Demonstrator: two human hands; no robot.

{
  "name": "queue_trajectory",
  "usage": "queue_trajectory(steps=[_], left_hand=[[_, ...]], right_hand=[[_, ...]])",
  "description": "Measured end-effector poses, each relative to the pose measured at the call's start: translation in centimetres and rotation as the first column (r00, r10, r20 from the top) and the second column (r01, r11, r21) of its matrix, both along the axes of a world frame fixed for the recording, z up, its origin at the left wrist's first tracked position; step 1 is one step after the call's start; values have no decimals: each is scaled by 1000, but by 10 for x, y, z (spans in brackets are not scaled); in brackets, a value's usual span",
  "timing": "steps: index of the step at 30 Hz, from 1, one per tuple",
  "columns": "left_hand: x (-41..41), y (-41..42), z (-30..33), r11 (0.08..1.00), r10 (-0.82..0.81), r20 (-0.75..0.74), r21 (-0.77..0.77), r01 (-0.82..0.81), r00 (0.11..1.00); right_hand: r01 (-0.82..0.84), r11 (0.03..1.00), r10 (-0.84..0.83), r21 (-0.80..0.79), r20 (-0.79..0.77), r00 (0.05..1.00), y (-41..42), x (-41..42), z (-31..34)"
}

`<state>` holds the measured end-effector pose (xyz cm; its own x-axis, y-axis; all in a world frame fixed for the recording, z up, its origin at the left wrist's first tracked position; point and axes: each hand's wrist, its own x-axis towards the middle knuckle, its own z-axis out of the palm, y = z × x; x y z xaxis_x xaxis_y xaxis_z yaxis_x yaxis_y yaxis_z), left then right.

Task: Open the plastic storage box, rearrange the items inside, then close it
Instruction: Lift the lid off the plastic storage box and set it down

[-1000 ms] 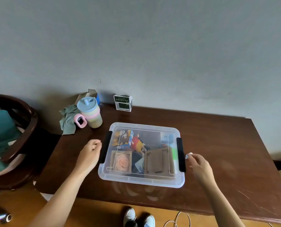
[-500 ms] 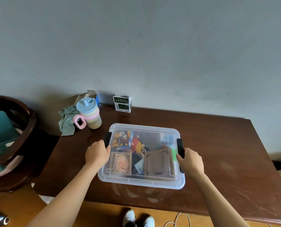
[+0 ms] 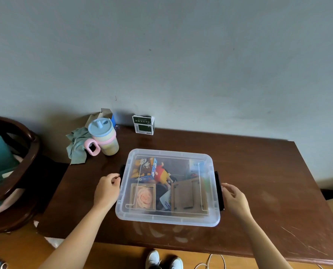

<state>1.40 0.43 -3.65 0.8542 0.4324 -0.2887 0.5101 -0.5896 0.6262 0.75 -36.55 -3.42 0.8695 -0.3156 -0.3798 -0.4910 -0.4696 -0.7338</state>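
Note:
A clear plastic storage box (image 3: 167, 218) sits on the brown table with its lid (image 3: 171, 154) on. Through the lid I see a pink rose picture (image 3: 143, 197), a brown cardboard piece (image 3: 187, 195), a colourful carton (image 3: 145, 167) and a red and yellow toy figure (image 3: 161, 174). My left hand (image 3: 107, 191) is at the box's left side, fingers curled at the black left latch (image 3: 122, 169). At the right side, my right hand (image 3: 234, 199) hooks its fingertips on the black right latch (image 3: 219, 191). Both latches look swung outward from the lid.
A cup with a blue lid and pink handle (image 3: 103, 138) and a green cloth (image 3: 77, 146) lie at the table's back left. A small green and white carton (image 3: 143, 125) stands by the wall. A dark wooden chair (image 3: 16, 171) is at left. The table's front edge (image 3: 161, 247) is near me.
Both hands came in from beside the box onto its side latches, then drew slightly outward. The latches now stand away from the lid.

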Motion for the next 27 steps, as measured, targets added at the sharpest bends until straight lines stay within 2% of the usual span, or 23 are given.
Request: queue_trajectory(steps=[4,6,8,10,14,16,18,21,24,27], left_hand=[[-10,-18,4,998,-52,39,-19,53,998],[-11,-25,9,997,17,41,-80,-14,999],[-11,-30,13,979,113,58,-176,-101,992],[-11,-31,17,966,142,98,-230,-117,985],[-5,-28,30,940,182,188,-323,-114,965],[8,-26,40,923,198,238,-371,-100,951],[23,-29,54,911,184,281,-408,-56,942],[48,-41,73,907,121,332,-420,31,935],[70,-63,88,909,29,348,-399,120,937],[83,-94,106,881,-27,341,-436,184,940]], right_hand=[[-89,991,94,-105,46,995,23,-4,5],[-53,991,60,-120,53,997,31,-5,7],[-2,996,6,-86,42,999,36,-6,8],[40,999,-38,-33,44,998,40,-10,9],[109,993,-116,52,175,978,45,-13,26],[167,973,-200,158,221,954,47,-9,42],[215,909,-296,356,191,936,44,-1,58],[154,784,-309,601,162,937,30,6,85],[77,762,-343,644,300,890,12,4,111],[5,809,-394,588,536,747,-3,0,132]])
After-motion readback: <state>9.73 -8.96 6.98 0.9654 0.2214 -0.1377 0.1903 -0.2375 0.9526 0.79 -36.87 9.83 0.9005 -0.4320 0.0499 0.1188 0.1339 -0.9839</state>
